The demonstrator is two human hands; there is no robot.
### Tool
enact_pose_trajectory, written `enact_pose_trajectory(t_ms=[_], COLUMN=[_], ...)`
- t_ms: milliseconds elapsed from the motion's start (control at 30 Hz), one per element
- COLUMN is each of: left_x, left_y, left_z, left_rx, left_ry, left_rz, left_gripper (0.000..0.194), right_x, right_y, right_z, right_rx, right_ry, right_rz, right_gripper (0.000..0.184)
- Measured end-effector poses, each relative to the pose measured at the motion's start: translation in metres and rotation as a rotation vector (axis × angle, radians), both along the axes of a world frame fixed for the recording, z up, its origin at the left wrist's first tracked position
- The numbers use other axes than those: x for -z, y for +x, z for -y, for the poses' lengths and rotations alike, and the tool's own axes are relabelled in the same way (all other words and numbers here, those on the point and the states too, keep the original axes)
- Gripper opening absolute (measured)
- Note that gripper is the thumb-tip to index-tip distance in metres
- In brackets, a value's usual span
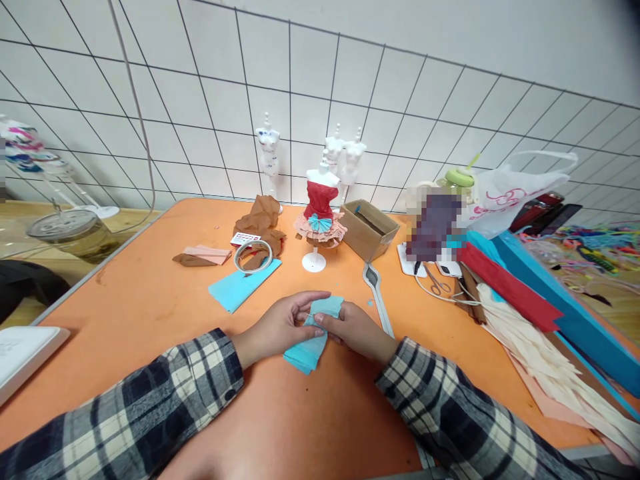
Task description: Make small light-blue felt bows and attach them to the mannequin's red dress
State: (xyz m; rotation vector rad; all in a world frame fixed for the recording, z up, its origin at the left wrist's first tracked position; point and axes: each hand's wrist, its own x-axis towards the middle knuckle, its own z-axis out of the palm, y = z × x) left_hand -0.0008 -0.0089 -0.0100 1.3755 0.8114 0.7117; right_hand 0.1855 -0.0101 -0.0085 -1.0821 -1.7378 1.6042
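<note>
Both hands are closed on a small piece of light-blue crepe paper (306, 353), held above the orange table in front of me. My left hand (283, 325) grips its left side, thumb and fingers pinching the paper's middle. From the right, my right hand (357, 330) pinches it with the thumb on top. Between the thumbs shows a thin pale strand, too small to name. Beyond the hands stands a small dress form (323, 193) in a red top and a ruffled pink skirt with a blue bow. A folded blue paper sheet (240, 288) lies to the left, a tape roll (253, 257) on its far end.
Brown crepe paper (260, 220) lies behind the tape. A cardboard box (369, 230) stands right of the dress form, with white mannequins (269, 150) behind. Scissors (438, 285), a cable and coloured paper strips (530, 333) cover the right side. A white box (30, 357) sits at left.
</note>
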Motion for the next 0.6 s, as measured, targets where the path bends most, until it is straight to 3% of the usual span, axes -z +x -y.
enact_pose_trajectory(t_ms=[300,600], left_x=[0.0046,0.0065], left_y=[-0.0018,-0.0022], left_z=[-0.0002,-0.0009], left_rx=[-0.012,0.008], left_ry=[0.053,0.077], left_rz=[-0.043,-0.045], left_gripper=[0.067,0.068], right_x=[-0.0076,0.0000], right_y=[-0.0021,-0.0014], right_z=[-0.0001,-0.0008], right_rx=[-0.061,-0.094], right_ry=[0.019,-0.018], right_rz=[-0.133,-0.199], right_gripper=[0.036,0.043])
